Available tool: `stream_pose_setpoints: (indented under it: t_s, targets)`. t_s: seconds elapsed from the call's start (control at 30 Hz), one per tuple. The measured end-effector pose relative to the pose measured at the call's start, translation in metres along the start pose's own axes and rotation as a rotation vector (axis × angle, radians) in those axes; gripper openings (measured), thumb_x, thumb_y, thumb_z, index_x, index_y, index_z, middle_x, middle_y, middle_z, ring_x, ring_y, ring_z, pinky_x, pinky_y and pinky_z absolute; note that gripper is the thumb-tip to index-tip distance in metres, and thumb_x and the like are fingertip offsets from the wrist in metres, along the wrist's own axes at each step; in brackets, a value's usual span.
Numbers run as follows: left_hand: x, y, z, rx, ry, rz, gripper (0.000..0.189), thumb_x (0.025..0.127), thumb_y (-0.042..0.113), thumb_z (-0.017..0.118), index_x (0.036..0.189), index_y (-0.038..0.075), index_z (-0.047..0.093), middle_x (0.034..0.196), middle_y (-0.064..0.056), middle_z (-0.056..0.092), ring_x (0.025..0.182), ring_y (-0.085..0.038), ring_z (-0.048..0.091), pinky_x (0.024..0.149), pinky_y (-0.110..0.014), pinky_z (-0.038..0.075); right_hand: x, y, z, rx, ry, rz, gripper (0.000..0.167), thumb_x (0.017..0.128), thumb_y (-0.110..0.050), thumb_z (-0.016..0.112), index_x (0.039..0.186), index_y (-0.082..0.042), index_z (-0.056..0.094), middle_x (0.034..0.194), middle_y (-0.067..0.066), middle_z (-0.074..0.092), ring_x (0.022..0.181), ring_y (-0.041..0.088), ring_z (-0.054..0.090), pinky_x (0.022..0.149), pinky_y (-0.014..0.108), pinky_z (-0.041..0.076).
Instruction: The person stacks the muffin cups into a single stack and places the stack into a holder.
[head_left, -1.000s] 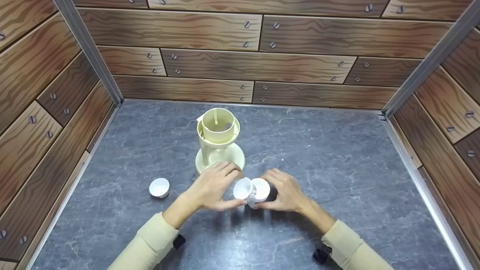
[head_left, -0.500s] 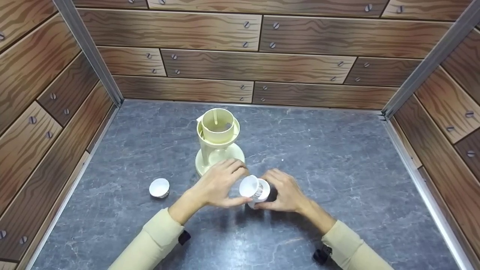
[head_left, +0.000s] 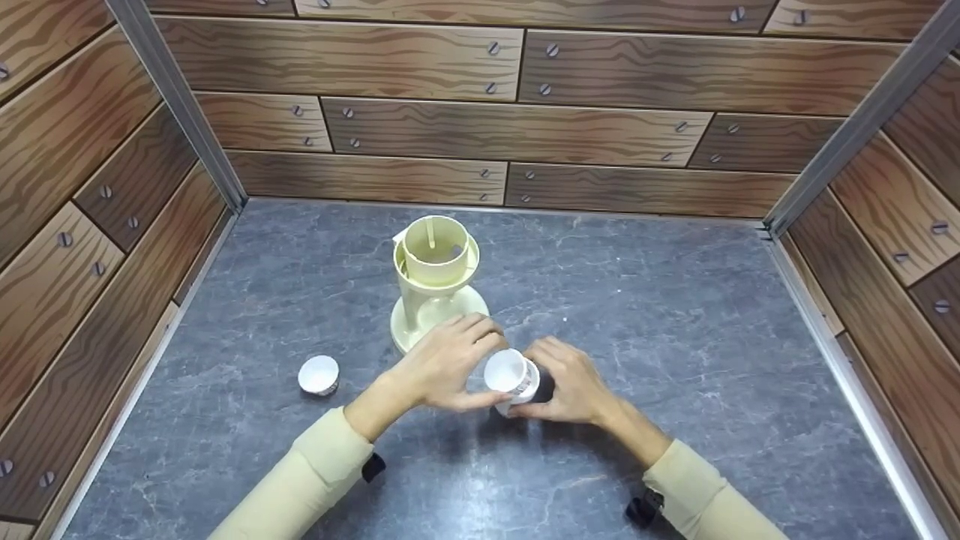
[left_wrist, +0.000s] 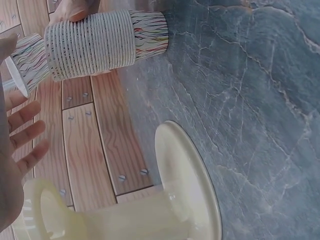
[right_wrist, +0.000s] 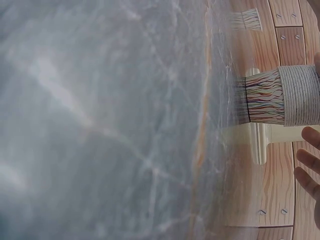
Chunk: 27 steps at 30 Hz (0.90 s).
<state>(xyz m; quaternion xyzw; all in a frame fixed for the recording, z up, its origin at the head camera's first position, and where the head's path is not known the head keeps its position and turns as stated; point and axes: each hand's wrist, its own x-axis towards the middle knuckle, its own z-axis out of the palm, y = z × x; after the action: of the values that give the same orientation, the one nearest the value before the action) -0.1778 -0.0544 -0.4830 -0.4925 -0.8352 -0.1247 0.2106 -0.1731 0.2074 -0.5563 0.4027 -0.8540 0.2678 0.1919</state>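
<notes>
In the head view, my left hand (head_left: 450, 367) pinches a single paper cup (head_left: 505, 372) between thumb and fingers. This cup is tilted, its base at the mouth of an upright stack of nested paper cups (left_wrist: 92, 46), partly inside as the left wrist view has it. My right hand (head_left: 571, 384) grips that stack by its side, and the stack's base stands on the tabletop. White ribbed rims and a thin multicoloured line pattern mark the cups (right_wrist: 300, 95). Just beyond my left hand stands a pale yellow plastic stand (head_left: 436, 270) with a cylinder on a round base.
Another paper cup (head_left: 319, 375) stands mouth up on the grey marbled tabletop (head_left: 675, 315), left of my left hand. Wood-patterned walls (head_left: 465, 124) with metal corner strips enclose the back and both sides.
My left hand has moved right with its paper cup, bringing the cup over the mouth of the stack. My right hand and the stack have stayed in place.
</notes>
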Motion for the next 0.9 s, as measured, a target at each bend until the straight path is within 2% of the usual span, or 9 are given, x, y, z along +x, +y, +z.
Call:
stream_pose_setpoints:
  t_s: [0.37,0.6,0.9]
  targets:
    - [0.004,0.000,0.002,0.040,-0.056,0.014,0.059,0.089,0.070,0.064,0.117,0.018,0.064,0.115,0.001,0.066,0.106,-0.017,0.063,0.090,-0.031,0.054,-0.001,0.001,0.002,-0.024,0.000,-0.008,0.070,0.075,-0.075,0.080,0.110,-0.015,0.069,0.098,-0.005,0.071,0.090,0.010,0.063,0.077,0.028,0.056]
    - [0.007,0.002,0.004,0.050,-0.082,0.021,0.061,0.089,0.071,0.064,0.120,0.018,0.064,0.119,0.000,0.067,0.111,-0.018,0.064,0.093,-0.033,0.055,0.000,0.002,0.001,-0.033,-0.010,-0.009,0.073,0.078,-0.079,0.074,0.109,-0.014,0.069,0.099,-0.003,0.072,0.090,0.011,0.064,0.078,0.029,0.056]
    - [0.009,0.000,0.010,0.054,-0.071,0.039,0.060,0.090,0.070,0.064,0.121,0.019,0.065,0.117,0.001,0.067,0.108,-0.017,0.063,0.088,-0.031,0.053,0.000,0.001,0.001,-0.034,0.018,-0.013,0.070,0.072,-0.074,0.083,0.107,-0.015,0.069,0.096,-0.004,0.071,0.087,0.010,0.062,0.073,0.027,0.054]
